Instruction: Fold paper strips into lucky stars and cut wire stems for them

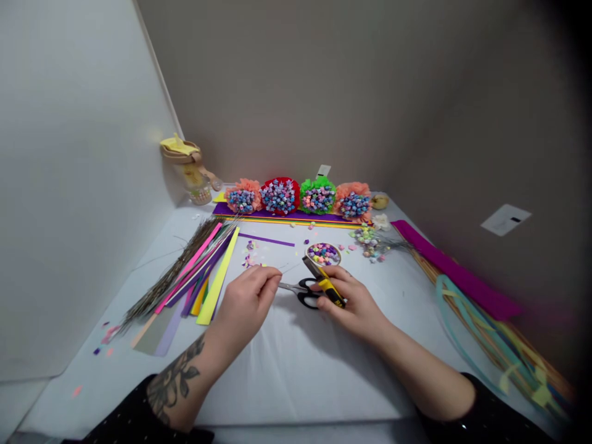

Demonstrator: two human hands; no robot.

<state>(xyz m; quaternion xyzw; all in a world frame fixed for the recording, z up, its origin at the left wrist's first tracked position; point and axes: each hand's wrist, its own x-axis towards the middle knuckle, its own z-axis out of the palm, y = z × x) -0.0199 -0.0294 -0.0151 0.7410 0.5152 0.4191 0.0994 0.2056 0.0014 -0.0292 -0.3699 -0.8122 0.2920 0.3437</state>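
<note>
My left hand [252, 296] is closed in a pinch at the middle of the table. A thin wire [290, 269] sticks out past its fingertips, toward the right. My right hand [354, 302] grips a yellow-and-black utility knife [328, 288], its grey end pointing up and left. Between the hands are scissors [308, 300] with black handles, their blades pointing at my left fingers; whether either hand touches them I cannot tell. Just beyond my right hand stands a round bowl [340, 256] of small folded paper stars [324, 253].
Wire stems [171, 277] and coloured paper strips [218, 280] lie left. Star-filled flower bunches [280, 196] line the back, near a lidded glass jar [189, 172]. Star-tipped stems [370, 242] lie beyond my right hand. Right are a magenta sheet [457, 271] and blurred ribbons [490, 339].
</note>
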